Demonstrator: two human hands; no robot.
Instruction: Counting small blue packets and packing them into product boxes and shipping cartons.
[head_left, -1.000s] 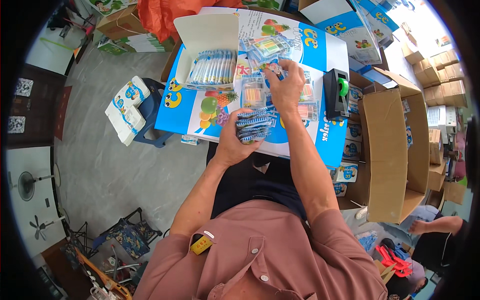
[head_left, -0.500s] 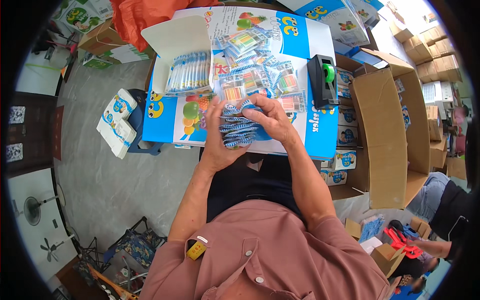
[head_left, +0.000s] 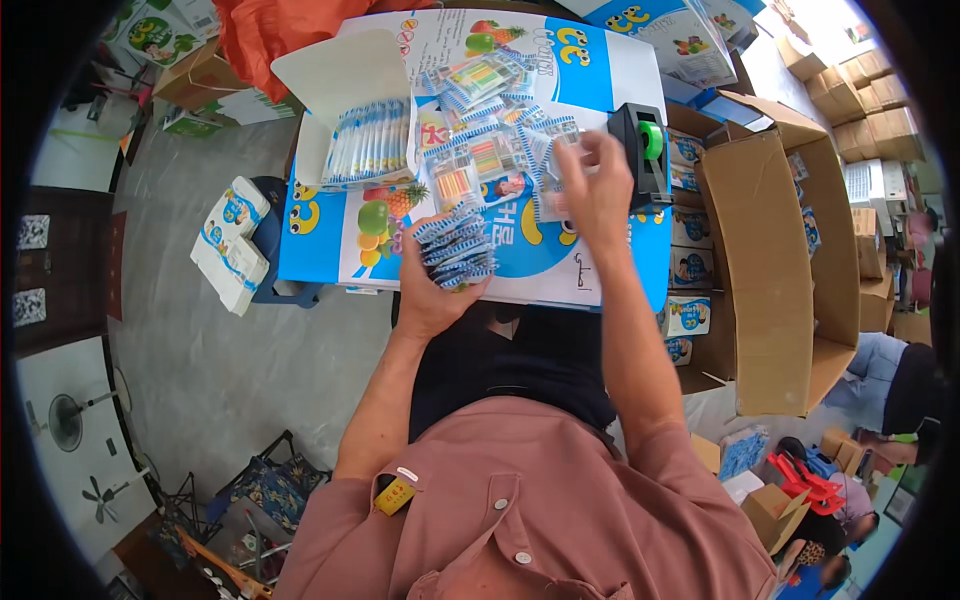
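Observation:
My left hand (head_left: 432,285) is closed around a stack of small clear packets with blue striped edges (head_left: 458,248), held above the near edge of the box-topped surface. To the right, my right hand (head_left: 602,190) is bent over the edge of a loose packet (head_left: 550,205). Motion blur hides whether its fingers grip that packet. More loose packets (head_left: 480,160) with coloured strips inside lie in a pile beyond my hands. At the left, an open white box (head_left: 345,70) holds a row of upright packets (head_left: 368,140).
A black tape dispenser (head_left: 640,155) with green core stands just right of my right hand. Beyond it is a large open cardboard carton (head_left: 765,280) with small boxes inside. A stool (head_left: 280,290) bearing flattened white cartons (head_left: 235,240) stands left. Red-orange plastic (head_left: 270,40) lies far left.
My right hand has left the stack and moved right to the loose packets, some of which have shifted left. My left hand keeps the stack, slightly farther left.

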